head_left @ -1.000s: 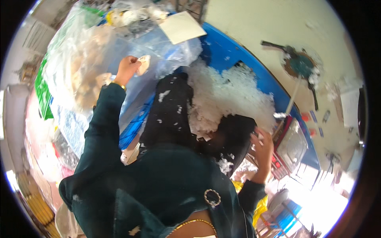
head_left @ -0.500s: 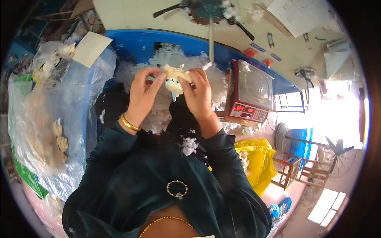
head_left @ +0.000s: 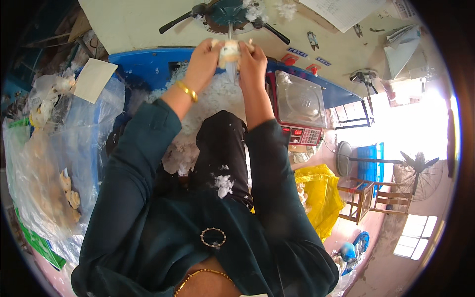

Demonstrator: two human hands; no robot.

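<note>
A small cream plush toy (head_left: 229, 55) with a pale blue pointed part is held between my two hands. My left hand (head_left: 204, 63) grips its left side and my right hand (head_left: 253, 62) its right side. The toy is up against the metal tube (head_left: 230, 30) that sticks out of the dark round machine fitting (head_left: 228, 15). Where the tube meets the toy, my fingers and the plush partly hide the contact. Loose white stuffing (head_left: 217, 94) is heaped below my hands, over and around my lap.
Two black-handled levers (head_left: 179, 21) flank the fitting. At right stand a red digital scale (head_left: 301, 106) and red buttons (head_left: 290, 60) on the machine. A clear plastic bag (head_left: 44, 163) of plush pieces lies left, a yellow bag (head_left: 319, 198) right. Beyond are a fan (head_left: 418, 173) and wooden stools (head_left: 357, 198).
Both hands have moved up and forward with the plush toy, from above my lap to the metal tube. My arms are stretched farther out, and the view has shifted slightly.
</note>
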